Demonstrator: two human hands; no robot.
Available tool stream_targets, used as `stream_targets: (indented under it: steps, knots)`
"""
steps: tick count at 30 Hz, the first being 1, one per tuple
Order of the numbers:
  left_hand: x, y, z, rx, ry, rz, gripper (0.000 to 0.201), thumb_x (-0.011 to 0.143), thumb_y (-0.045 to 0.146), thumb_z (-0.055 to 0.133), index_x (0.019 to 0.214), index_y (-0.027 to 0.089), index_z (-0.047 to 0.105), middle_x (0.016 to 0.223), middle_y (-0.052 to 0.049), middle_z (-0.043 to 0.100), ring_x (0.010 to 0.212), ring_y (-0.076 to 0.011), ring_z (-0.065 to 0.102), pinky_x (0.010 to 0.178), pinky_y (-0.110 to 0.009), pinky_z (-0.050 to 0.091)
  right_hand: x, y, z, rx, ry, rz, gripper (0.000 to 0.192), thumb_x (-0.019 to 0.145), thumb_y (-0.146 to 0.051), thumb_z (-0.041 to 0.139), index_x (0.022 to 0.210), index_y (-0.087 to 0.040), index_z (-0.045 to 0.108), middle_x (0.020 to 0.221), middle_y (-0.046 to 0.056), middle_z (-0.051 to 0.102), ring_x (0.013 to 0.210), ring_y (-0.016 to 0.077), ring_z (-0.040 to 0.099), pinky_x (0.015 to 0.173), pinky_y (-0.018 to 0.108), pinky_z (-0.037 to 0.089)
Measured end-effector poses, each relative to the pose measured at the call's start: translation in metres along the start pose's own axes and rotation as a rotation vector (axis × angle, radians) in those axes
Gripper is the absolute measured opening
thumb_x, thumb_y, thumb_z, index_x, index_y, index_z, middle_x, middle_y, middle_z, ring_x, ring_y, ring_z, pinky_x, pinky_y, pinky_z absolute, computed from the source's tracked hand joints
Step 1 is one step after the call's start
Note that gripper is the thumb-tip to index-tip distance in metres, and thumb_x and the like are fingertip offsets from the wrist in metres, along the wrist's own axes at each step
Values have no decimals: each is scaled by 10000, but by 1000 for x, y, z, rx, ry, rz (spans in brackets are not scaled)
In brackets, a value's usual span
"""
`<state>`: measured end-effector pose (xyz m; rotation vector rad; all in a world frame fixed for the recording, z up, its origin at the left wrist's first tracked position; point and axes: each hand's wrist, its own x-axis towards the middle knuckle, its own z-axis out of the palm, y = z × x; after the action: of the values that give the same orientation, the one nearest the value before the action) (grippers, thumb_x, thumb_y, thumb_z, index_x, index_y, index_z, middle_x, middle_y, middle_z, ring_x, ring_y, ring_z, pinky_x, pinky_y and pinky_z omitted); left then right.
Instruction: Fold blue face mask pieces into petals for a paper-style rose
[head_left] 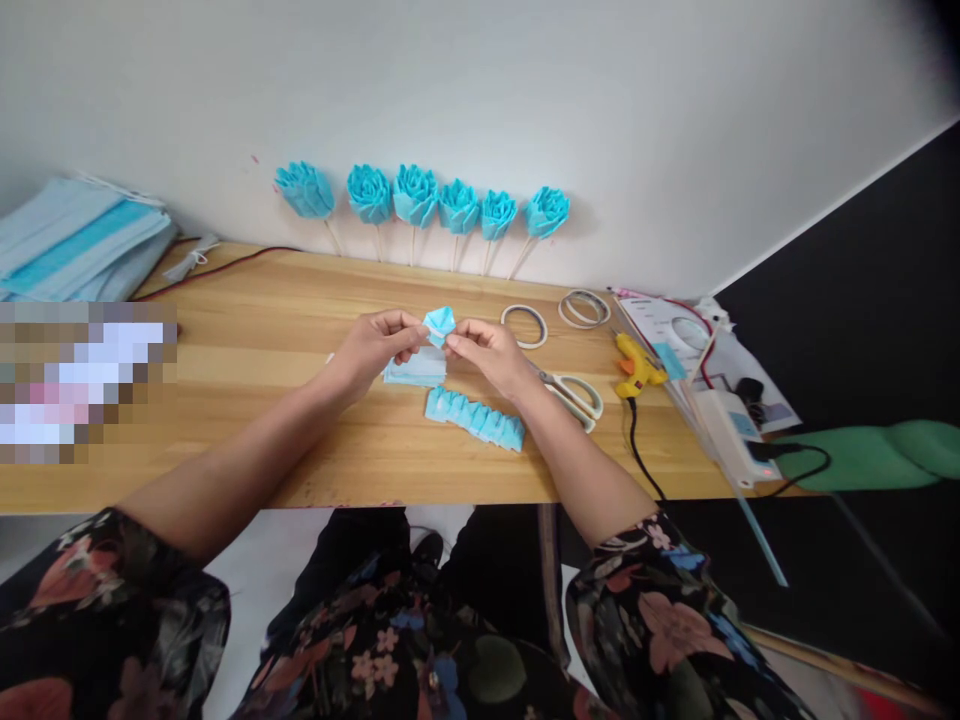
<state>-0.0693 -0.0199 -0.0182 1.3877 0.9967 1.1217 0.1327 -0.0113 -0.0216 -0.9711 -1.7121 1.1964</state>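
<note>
A small folded blue petal (439,324) is held up above the table between both hands. My left hand (379,342) pinches its left edge, and my right hand (486,347) grips the lower right side with thumb and fingers. Just beneath lies a stack of pale blue fabric pieces (416,368), partly hidden by my left fingers. Closer to me, an overlapping row of folded blue petals (474,420) rests on the wood. Scissors (574,395) with pale handles lie beside my right wrist, their blades partly covered by it.
Several blue flowers on sticks (415,197) lean against the wall. Tape rolls (523,326) and a yellow glue gun (637,366) with a black cord lie to the right, near a white power strip (735,435). Face masks (82,240) are piled at the left.
</note>
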Motion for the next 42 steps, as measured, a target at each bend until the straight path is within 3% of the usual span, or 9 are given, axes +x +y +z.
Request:
stream_targets:
  steps: [3, 6, 10, 19, 25, 34, 42]
  knots:
    - [-1, -1, 1, -2, 98, 42, 205, 797, 362, 709, 734, 183, 630, 593, 21, 543, 520, -92, 449, 505, -247, 353, 0, -2, 1, -29, 22, -21, 247, 829, -414, 662, 718, -195, 636, 707, -14, 651, 656, 111, 542, 695, 259, 435]
    - [-5, 2, 4, 107, 187, 187, 195, 819, 356, 699, 756, 186, 626, 619, 18, 556, 551, -97, 457, 518, -247, 348, -1, -2, 2, -87, 70, -32, 231, 836, -397, 642, 725, -194, 634, 699, -16, 644, 639, 110, 528, 662, 256, 415]
    - [-13, 8, 11, 342, 136, 292, 147, 838, 305, 666, 755, 185, 651, 647, 2, 599, 582, -109, 485, 554, -262, 366, -4, -2, 6, -185, 97, -51, 213, 845, -385, 625, 733, -203, 629, 679, -20, 624, 626, 114, 508, 625, 259, 388]
    - [-14, 4, 10, 499, 135, 262, 89, 835, 269, 650, 827, 199, 704, 597, 24, 566, 575, -120, 489, 553, -264, 355, -8, -6, 11, -263, 117, -99, 183, 849, -344, 608, 719, -217, 591, 638, -29, 556, 610, 120, 496, 611, 265, 384]
    - [-14, 2, 10, 559, 119, 272, 119, 839, 267, 645, 861, 194, 737, 591, 27, 583, 569, -117, 499, 559, -268, 354, -7, -5, 12, -364, 135, -184, 160, 856, -282, 600, 710, -218, 585, 660, -22, 598, 636, 127, 535, 653, 270, 410]
    - [-15, 6, 12, 512, 89, 289, 126, 825, 217, 582, 777, 183, 694, 643, 8, 633, 561, -111, 492, 546, -258, 368, -8, -8, 13, -430, 123, -193, 161, 852, -269, 591, 699, -226, 565, 691, -8, 636, 663, 143, 550, 689, 285, 423]
    - [-12, 3, 9, 491, 114, 268, 129, 818, 253, 591, 734, 192, 667, 600, 20, 584, 553, -112, 465, 549, -261, 357, -7, -5, 11, -390, 124, -173, 151, 841, -282, 591, 703, -223, 573, 667, -19, 601, 644, 135, 515, 670, 278, 410]
